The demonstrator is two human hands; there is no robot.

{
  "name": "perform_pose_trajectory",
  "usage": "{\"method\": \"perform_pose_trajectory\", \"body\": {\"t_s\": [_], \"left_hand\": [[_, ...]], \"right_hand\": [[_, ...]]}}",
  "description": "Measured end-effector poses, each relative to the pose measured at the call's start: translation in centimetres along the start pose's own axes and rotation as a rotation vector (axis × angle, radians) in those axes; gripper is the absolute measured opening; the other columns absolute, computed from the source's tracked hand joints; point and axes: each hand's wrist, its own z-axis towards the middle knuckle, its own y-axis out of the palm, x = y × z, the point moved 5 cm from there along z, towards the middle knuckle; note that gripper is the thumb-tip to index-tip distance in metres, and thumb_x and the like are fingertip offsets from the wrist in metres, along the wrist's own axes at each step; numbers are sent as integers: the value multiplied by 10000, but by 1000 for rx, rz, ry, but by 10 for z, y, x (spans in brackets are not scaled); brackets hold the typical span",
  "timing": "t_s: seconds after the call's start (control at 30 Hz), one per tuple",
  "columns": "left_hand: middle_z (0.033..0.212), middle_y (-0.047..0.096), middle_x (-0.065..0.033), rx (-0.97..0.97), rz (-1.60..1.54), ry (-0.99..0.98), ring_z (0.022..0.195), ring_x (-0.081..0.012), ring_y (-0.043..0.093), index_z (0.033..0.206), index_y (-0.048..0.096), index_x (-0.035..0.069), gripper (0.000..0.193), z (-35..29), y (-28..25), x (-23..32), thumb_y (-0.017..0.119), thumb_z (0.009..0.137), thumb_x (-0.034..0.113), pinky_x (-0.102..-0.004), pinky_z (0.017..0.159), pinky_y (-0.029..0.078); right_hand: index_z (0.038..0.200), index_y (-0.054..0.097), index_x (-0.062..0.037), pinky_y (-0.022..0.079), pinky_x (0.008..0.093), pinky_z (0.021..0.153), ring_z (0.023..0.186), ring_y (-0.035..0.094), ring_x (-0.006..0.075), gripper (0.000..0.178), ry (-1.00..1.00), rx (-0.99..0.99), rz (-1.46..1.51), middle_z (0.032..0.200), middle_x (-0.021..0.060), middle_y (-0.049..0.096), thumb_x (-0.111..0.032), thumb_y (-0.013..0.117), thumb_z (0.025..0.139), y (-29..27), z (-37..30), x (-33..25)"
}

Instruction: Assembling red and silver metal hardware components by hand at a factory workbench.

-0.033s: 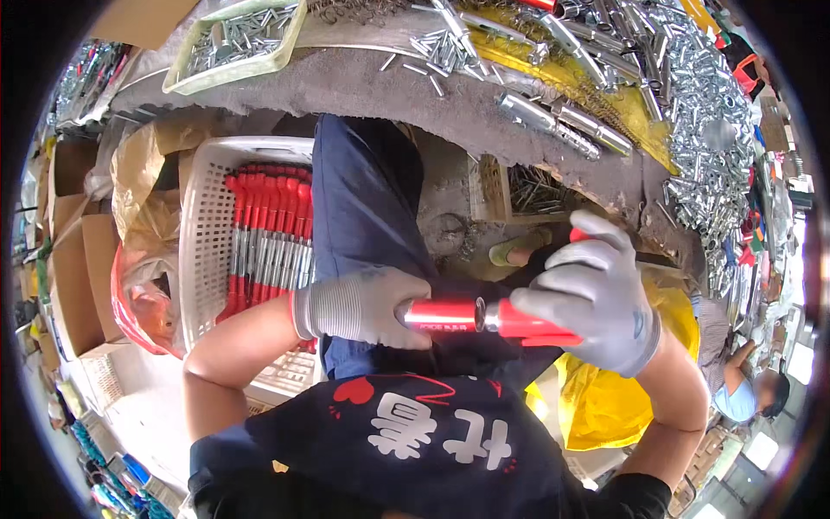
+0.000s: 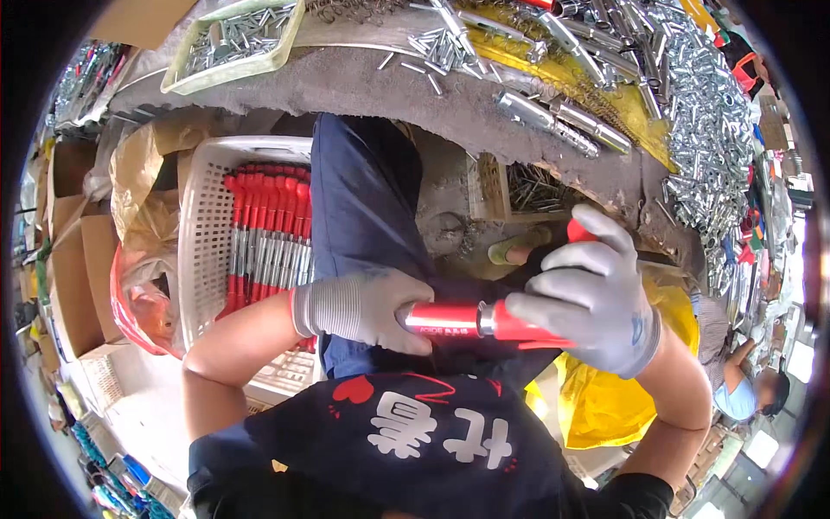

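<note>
My left hand point(image 2: 372, 307), in a grey-white glove, is wrapped round a red metal tube point(image 2: 445, 320) with a silver end. My gloved right hand point(image 2: 596, 290) grips a red handle-like piece point(image 2: 512, 329), which points at the tube from the right. A short silver neck shows where the two parts meet; whether they are joined I cannot tell. A red tip point(image 2: 580, 231) sticks out by the right hand's upper fingers. Most of the right-hand piece is hidden by the glove. Both hands are over my lap.
A white plastic crate point(image 2: 201, 182) at left holds several red-and-silver tools point(image 2: 270, 229). Ahead, the bench point(image 2: 346, 82) carries a cream tray point(image 2: 285, 56) of pins, metal tubes point(image 2: 553, 121) and heaped small metal parts point(image 2: 709, 147). A yellow bag point(image 2: 605, 406) lies at right.
My right hand and its red piece have moved slightly left, narrowing the gap to the red tube. The left hand has hardly moved.
</note>
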Motion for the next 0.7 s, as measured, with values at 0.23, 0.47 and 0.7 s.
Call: {"method": "perform_pose_trajectory", "body": {"t_s": [0.23,0.47,0.7], "left_hand": [[640,553,38,-424,-245,-19,568,-52,486,846,606,42,268,8,13,12,762,779,250,-243,507,398],[627,559,1,-392,-162,-37,565,-73,513,796,594,41,290,3,17,33,747,784,287,-261,513,402],[719,614,-94,361,686,-29,722,-273,642,858,573,80,239,-10,-15,80,680,773,276,-390,627,488]], "right_hand": [[864,661,-251,425,482,865,866,539,108,283,-278,91,-294,806,-99,564,-180,689,591,-21,5,-36],[823,661,-270,424,381,845,809,561,88,232,-452,166,-406,777,-115,572,-211,678,599,-35,-9,-42],[954,658,-102,520,317,703,696,584,192,305,287,58,249,739,19,562,-155,718,659,-17,-29,5]]}}
